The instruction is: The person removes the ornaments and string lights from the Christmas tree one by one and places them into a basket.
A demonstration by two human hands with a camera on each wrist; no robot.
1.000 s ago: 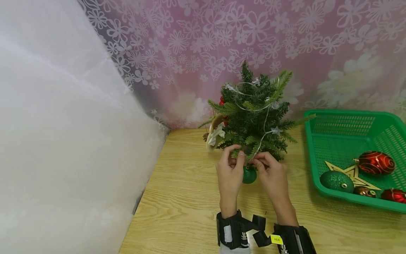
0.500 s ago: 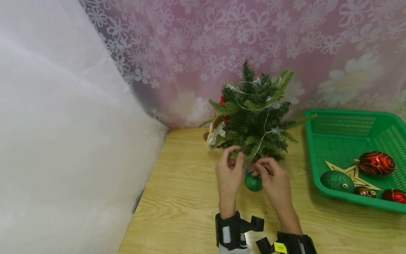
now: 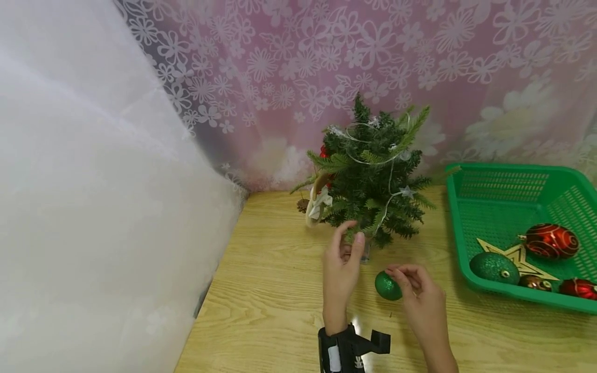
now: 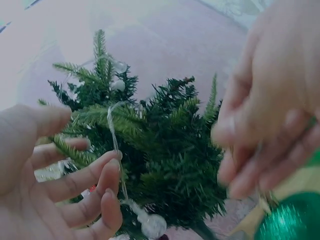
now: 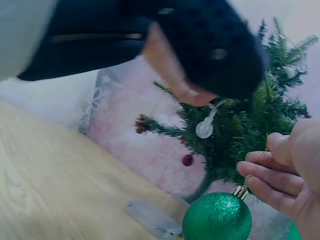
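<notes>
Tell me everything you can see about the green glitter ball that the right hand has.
The green glitter ball is a small round ornament with a sparkly, rough-looking green surface and a gold cap with a thin hanging loop on top. The right hand pinches that loop, so the ball dangles below the fingers, just above the wooden table, in front of the small tree and apart from its branches. The left hand is beside it but does not touch it.

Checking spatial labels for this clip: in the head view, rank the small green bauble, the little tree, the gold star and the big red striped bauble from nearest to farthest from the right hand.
1. Small green bauble, held by the right hand.
2. Little tree, behind, slightly left.
3. Gold star, in the green basket at right.
4. Big red striped bauble, farther right in it.
</notes>
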